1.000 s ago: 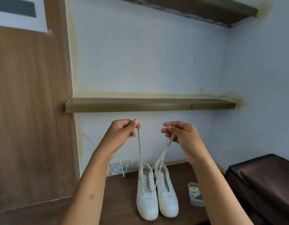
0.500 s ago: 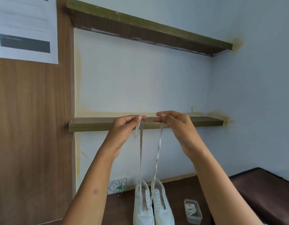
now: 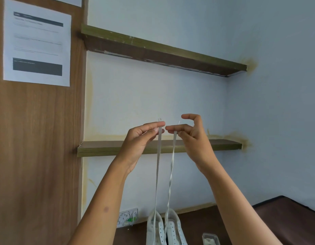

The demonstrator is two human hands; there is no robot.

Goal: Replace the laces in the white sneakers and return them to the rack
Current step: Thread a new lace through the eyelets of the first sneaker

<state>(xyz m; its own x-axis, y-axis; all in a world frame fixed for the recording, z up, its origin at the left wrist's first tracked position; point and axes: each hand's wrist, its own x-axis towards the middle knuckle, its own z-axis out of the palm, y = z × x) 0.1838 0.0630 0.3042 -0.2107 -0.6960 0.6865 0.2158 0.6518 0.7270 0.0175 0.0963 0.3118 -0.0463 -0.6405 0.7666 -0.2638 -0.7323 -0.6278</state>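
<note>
Both hands are raised at the centre of the frame, in front of a pale wall. The left hand (image 3: 140, 138) has its grip clamped on one end of a white lace (image 3: 157, 167), thumb against forefinger, and the right hand (image 3: 192, 137) pinches the other end between thumb and middle finger with the forefinger lifted clear. The two strands hang side by side, the right one twisted, down to the pair of white sneakers (image 3: 164, 228) at the bottom centre, which stand side by side on a dark brown desk (image 3: 197, 225).

A small clear plastic box (image 3: 210, 238) sits on the desk just right of the sneakers. A wall socket (image 3: 127, 217) is set low in the wall at their left. Two wooden shelves cross the wall: the lower shelf (image 3: 103, 148) behind the hands, the upper shelf (image 3: 162, 52) slanting across the upper middle. A wood panel (image 3: 38, 156) fills the left side, with a printed sheet (image 3: 37, 45) stuck at upper left. A dark brown box-like surface (image 3: 291, 214) lies at lower right
</note>
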